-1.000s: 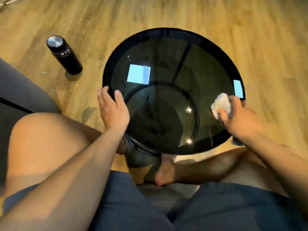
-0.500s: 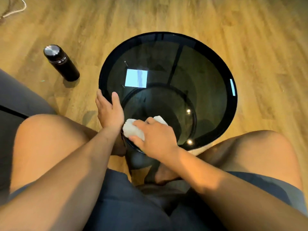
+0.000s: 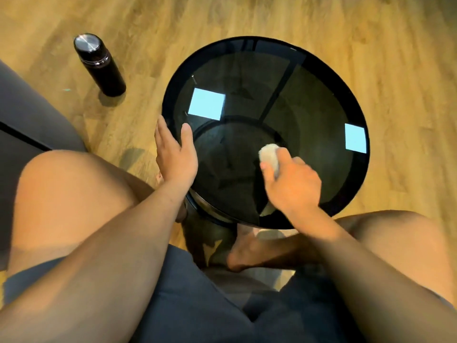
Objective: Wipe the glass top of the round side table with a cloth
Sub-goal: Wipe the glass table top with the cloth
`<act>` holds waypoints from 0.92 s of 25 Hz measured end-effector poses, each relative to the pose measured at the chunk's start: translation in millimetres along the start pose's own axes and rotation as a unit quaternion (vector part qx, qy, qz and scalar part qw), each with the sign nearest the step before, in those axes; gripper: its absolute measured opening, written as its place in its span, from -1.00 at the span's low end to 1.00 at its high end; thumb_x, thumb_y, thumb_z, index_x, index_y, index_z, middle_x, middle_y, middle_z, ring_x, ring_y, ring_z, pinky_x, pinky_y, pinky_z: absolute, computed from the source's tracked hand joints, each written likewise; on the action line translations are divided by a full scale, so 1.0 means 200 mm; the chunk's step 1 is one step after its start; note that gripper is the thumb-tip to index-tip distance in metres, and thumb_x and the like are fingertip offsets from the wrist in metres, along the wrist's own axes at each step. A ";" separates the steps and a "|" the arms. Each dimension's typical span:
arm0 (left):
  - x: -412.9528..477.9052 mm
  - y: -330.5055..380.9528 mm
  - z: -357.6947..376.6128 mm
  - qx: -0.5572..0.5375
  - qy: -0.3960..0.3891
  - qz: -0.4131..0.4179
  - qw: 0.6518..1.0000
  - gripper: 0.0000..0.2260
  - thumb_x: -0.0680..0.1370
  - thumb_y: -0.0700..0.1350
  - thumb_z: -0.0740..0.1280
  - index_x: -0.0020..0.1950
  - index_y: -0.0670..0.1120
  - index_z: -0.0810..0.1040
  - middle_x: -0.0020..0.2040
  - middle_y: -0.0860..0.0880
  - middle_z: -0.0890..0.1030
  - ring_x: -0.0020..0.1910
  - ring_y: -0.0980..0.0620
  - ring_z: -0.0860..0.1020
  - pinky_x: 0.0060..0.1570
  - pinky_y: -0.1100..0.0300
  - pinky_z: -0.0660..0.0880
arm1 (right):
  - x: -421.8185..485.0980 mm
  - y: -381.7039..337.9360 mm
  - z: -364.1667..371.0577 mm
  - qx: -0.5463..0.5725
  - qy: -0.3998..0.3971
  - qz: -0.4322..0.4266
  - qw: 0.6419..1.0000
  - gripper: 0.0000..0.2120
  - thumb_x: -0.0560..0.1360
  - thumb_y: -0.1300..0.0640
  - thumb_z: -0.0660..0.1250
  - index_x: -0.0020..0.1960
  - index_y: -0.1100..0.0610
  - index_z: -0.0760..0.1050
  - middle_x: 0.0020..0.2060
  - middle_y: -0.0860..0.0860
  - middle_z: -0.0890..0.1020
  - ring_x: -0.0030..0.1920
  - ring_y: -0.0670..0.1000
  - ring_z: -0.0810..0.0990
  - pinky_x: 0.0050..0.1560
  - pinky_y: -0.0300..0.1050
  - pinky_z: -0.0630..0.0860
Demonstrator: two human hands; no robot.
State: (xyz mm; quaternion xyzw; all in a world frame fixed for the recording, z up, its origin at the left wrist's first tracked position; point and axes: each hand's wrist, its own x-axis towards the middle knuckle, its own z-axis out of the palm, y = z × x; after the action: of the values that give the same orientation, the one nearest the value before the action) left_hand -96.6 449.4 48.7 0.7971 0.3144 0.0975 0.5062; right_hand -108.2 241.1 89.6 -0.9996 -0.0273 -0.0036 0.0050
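Right grip (image 3: 294, 186) clenched round crumpled white cloth (image 3: 269, 154), pressing it on round smoked-glass surface (image 3: 309, 107) between centre and near edge. Left grip (image 3: 176, 157) released, fingers straight, laid against left edge. Glass glossy, black rim, square reflections. Cloth blurred, mostly hidden under fingers. Black cylindrical bottle (image 3: 100, 65), metal cap, upright on wood floor (image 3: 371, 33).
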 end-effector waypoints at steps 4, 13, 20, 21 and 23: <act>0.07 0.03 -0.02 -0.029 -0.008 -0.035 0.999 -0.47 0.67 0.16 0.05 0.61 0.04 0.09 0.59 -0.04 0.21 0.54 -0.07 0.20 0.47 -0.03 0.16 | -0.09 -0.49 -0.02 0.076 -0.087 -0.159 0.980 -0.58 0.58 -0.21 0.12 0.36 -0.05 0.33 0.01 0.07 0.52 0.01 0.13 0.53 -0.21 -0.06 0.34; 0.20 0.05 -0.02 -0.031 -0.046 -0.034 0.998 -0.46 0.67 0.18 0.01 0.62 0.04 0.03 0.62 -0.01 0.13 0.57 -0.03 0.14 0.53 0.01 0.10 | 0.20 0.76 -0.11 -0.001 -0.056 0.125 0.991 -0.52 0.50 -0.24 0.10 0.26 0.06 0.34 -0.03 0.31 0.59 -0.04 0.33 0.57 -0.10 0.08 0.45; 0.21 0.05 -0.04 -0.078 -0.049 -0.045 0.995 -0.51 0.68 0.15 0.01 0.60 0.07 0.12 0.59 0.02 0.21 0.54 0.01 0.20 0.47 0.07 0.13 | 0.12 -0.51 0.02 0.067 -0.034 -0.103 0.992 -0.56 0.57 -0.19 0.14 0.33 0.05 0.37 -0.01 0.12 0.58 0.00 0.17 0.55 -0.18 -0.04 0.36; 0.21 0.05 -0.04 -0.113 -0.056 -0.069 0.990 -0.51 0.67 0.16 0.01 0.59 0.09 0.14 0.58 0.02 0.23 0.53 0.00 0.23 0.46 0.07 0.16 | 0.10 -0.61 0.01 0.091 -0.054 -0.153 0.983 -0.55 0.57 -0.17 0.16 0.37 0.02 0.34 0.00 0.10 0.56 0.02 0.13 0.53 -0.18 -0.07 0.35; 0.23 0.04 -0.04 -0.163 -0.067 -0.117 0.977 -0.53 0.66 0.18 0.01 0.57 0.14 0.17 0.55 0.03 0.27 0.50 -0.02 0.27 0.44 0.03 0.22 | 0.08 -0.55 -0.01 0.114 -0.061 -0.229 0.965 -0.54 0.55 -0.16 0.21 0.40 -0.05 0.32 0.02 0.07 0.55 0.05 0.12 0.51 -0.16 -0.04 0.45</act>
State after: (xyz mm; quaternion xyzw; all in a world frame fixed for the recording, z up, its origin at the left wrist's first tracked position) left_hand -60.1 480.9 51.9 0.6662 0.3503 0.0341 0.6575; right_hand -97.4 352.0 92.4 -0.9578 -0.2560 0.0598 0.1165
